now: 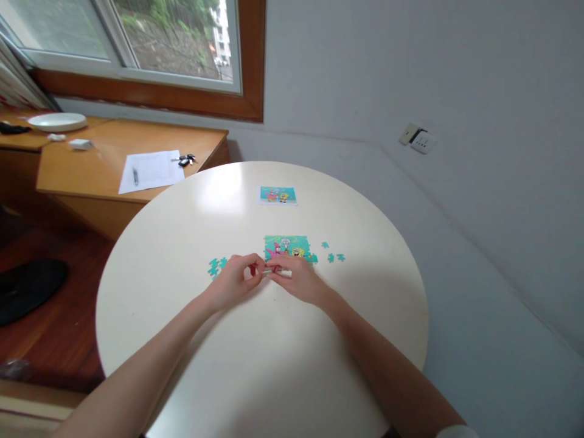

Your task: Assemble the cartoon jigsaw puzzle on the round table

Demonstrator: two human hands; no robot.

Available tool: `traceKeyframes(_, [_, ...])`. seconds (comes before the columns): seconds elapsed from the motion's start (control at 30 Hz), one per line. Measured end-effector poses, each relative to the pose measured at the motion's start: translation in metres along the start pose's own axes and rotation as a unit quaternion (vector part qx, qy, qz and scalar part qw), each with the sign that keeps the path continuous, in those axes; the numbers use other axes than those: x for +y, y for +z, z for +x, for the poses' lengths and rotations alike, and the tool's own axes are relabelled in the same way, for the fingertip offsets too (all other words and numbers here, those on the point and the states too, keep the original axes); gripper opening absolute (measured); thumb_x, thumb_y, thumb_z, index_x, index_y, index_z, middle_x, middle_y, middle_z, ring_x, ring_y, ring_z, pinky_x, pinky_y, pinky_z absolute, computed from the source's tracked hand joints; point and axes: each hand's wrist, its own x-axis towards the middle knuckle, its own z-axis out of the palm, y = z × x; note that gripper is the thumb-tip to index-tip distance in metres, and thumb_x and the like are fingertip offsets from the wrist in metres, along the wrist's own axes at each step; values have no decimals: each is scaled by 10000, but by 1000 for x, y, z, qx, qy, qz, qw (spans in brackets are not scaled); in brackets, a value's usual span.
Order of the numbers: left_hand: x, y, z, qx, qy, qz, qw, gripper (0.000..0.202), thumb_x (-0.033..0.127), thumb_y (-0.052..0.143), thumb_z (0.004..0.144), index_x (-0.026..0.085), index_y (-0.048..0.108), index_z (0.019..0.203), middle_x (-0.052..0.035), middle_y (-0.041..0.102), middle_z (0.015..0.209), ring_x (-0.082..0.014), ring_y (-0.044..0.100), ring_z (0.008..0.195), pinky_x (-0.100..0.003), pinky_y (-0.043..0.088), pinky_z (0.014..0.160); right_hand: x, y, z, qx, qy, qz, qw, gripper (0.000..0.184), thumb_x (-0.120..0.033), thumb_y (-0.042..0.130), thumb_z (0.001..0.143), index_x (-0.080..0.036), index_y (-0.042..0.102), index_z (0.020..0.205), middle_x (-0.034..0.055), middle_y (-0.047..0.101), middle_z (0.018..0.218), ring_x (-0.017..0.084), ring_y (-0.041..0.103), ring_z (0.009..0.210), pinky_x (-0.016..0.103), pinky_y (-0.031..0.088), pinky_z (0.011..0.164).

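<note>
A partly joined jigsaw puzzle (287, 244) with cartoon figures on a teal ground lies on the round white table (283, 365). My left hand (237, 277) and my right hand (294, 277) meet at its near left edge. Fingertips of both hands pinch a small jigsaw piece (267, 272), which is mostly hidden by the fingers. The puzzle's lower part is covered by my right hand. Loose teal pieces (215, 266) lie just left of my left hand. Several more loose pieces (331, 258) are scattered right of the puzzle.
Beyond the puzzle lies a small reference picture (278, 195) with the same cartoon figures. A wooden desk (104, 143) at the left holds a paper sheet (152, 170), keys (186, 160) and a white dish (58, 122). The wall (479, 201) borders the table's right side.
</note>
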Motion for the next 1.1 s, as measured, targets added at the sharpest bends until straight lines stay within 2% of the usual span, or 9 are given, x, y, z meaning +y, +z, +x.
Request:
traceKeyframes(0.17, [-3, 8, -1, 29, -14, -40, 999, 73, 228, 478, 771, 194, 531, 735, 28, 586, 656, -110, 535, 624, -223, 408, 609, -6, -10, 1, -21, 25, -5, 999, 178, -134, 570, 811, -180, 690, 933, 25, 661, 797, 119, 563, 689, 247, 460, 678])
traceKeyframes(0.27, [-5, 9, -1, 38, -21, -38, 998, 98, 260, 472, 792, 194, 538, 763, 20, 592, 669, -117, 543, 634, -229, 415, 616, -7, -28, 1, -32, 38, -43, 998, 245, -123, 509, 845, -193, 691, 994, 43, 654, 853, 116, 540, 698, 250, 445, 690])
traceKeyframes(0.33, [-5, 9, -1, 34, -27, -28, 999, 126, 290, 467, 807, 195, 544, 777, 18, 593, 665, -120, 539, 623, -233, 413, 608, -4, -44, -1, -20, 62, -61, 996, 244, -142, 490, 859, -196, 702, 967, 48, 653, 854, 121, 542, 717, 256, 440, 706])
traceKeyframes(0.43, [-5, 10, -2, 17, -32, -16, 999, 162, 320, 456, 821, 196, 561, 818, 12, 607, 687, -126, 542, 624, -238, 411, 598, 7, -67, -5, -6, 136, -65, 989, 207, -146, 523, 818, -176, 706, 909, 42, 666, 821, 126, 567, 724, 257, 443, 707])
traceKeyframes(0.57, [-8, 12, -3, 4, -23, 19, 1000, 189, 323, 434, 835, 201, 577, 851, -3, 627, 736, -146, 562, 670, -258, 423, 625, 24, -87, -13, -42, 272, -3, 961, 153, -117, 564, 731, -149, 678, 828, 1, 650, 634, 122, 603, 618, 235, 460, 639])
traceKeyframes(0.67, [-10, 12, -4, 13, -5, 44, 999, 187, 303, 422, 835, 202, 576, 869, -19, 643, 793, -168, 581, 731, -287, 439, 680, 32, -92, -17, -36, 324, 1, 945, 108, -117, 575, 719, -150, 648, 792, -8, 652, 571, 119, 621, 578, 213, 451, 594])
traceKeyframes(0.77, [-8, 10, -4, 24, 12, 59, 998, 183, 293, 415, 833, 200, 570, 863, -34, 650, 837, -183, 595, 774, -305, 449, 718, 34, -94, -19, -26, 347, 3, 937, 52, -126, 597, 712, -152, 624, 749, 1, 664, 563, 117, 625, 553, 198, 432, 546])
traceKeyframes(1.1, [-10, 8, -4, 28, 20, 69, 997, 202, 296, 400, 825, 199, 566, 887, -68, 638, 953, -206, 606, 869, -337, 463, 778, 37, -95, -18, 30, 358, 30, 933, 58, -136, 652, 671, -150, 599, 651, -21, 610, 504, 90, 557, 482, 186, 394, 489])
